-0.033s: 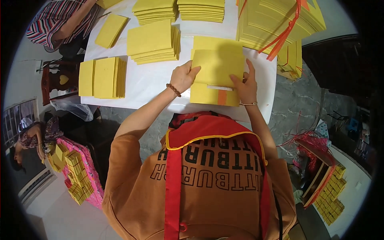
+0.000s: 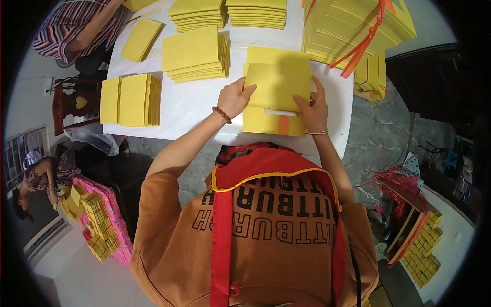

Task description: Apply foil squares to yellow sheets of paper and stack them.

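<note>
here the left hand [image 2: 234, 98] and the right hand [image 2: 313, 108] hold a yellow sheet [image 2: 279, 84] between them, over the near middle of the white bench [image 2: 194, 105]. the sheet is nearly square, a little wider than deep, so its long axis runs left to right across the person, and its flat face looks up at the camera. the left fingers [image 2: 247, 90] are clamped on its left edge, thumb on top; the right fingers [image 2: 316, 87] lie together along its right edge, pressing it. under the sheet lies a low yellow stack [image 2: 271, 122] with an orange strip on its near edge, and another yellow sheet shows just behind the held one.

the bench is covered in white and stands on a grey mottled stone floor [image 2: 373, 133]. a wide stack of folded yellow paper [image 2: 194, 53] sits just left of the hands, a standing row of yellow packs [image 2: 130, 100] lies further left near the bench edge, and a single thin pile [image 2: 140, 38] rests behind it. two more piles [image 2: 230, 13] line the far edge. at the far right a tall heap of yellow sheets [image 2: 358, 25] is bound with an orange ribbon [image 2: 360, 48]. a person in a striped sleeve [image 2: 66, 30] sits at the far left corner, and small yellow bundles [image 2: 94, 225] lie on a pink cloth low on the left. nothing stands between the hands and the sheet
</note>
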